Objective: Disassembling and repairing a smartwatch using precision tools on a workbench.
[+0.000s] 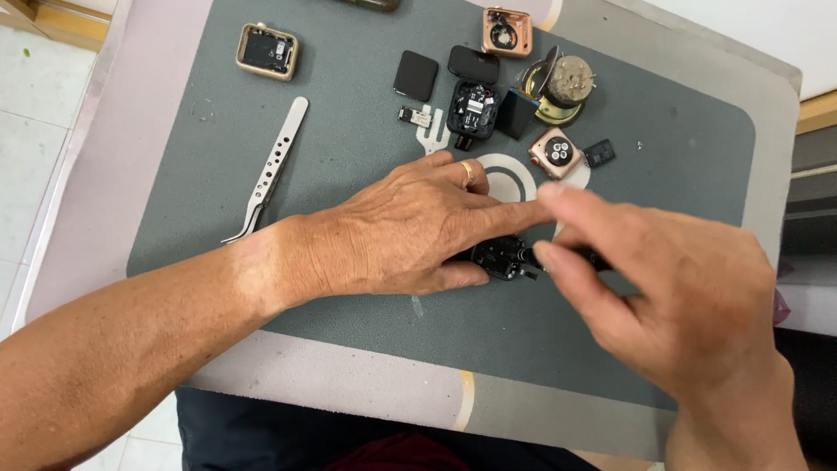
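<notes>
Left hand (392, 231) pins black watch case (499, 258) on grey mat (349, 139), fingers closed over it | right hand (663, 288) pinches a thin tool at its edge | step: apparently prying | next: steady pressure | tweezers (270, 170) idle.

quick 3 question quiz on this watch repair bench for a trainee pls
1. True or false: the tweezers lie untouched on the grey mat, on the far side of the left hand.
2. Which hand wears a ring?
A. left
B. right
C. neither
3. Fill in: the left hand holds down a small ____ watch body, and the right hand meets it with its fingertips.

Key
1. True
2. A
3. black
</notes>
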